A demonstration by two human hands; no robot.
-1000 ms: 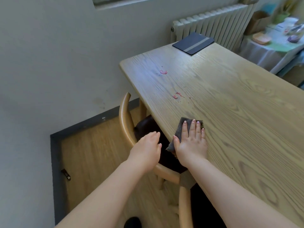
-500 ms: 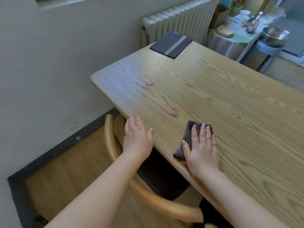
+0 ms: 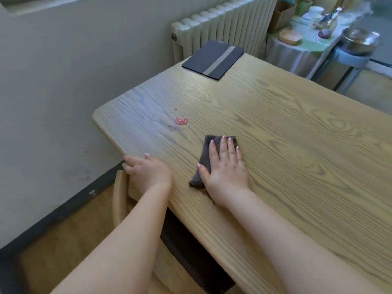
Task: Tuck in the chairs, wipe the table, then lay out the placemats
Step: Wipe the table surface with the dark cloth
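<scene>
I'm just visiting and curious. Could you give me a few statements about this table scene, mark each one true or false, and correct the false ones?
1. The right hand presses flat on a dark cloth. True.
2. The placemats are already spread around the table. False: they lie stacked at the far corner near the radiator.
3. A pink smear remains on the tabletop. True.
4. The left hand holds the cloth. False: it rests at the table's edge, above the chair.
5. The cloth covers the pink smear. False: the smear lies apart, beyond the cloth.
</scene>
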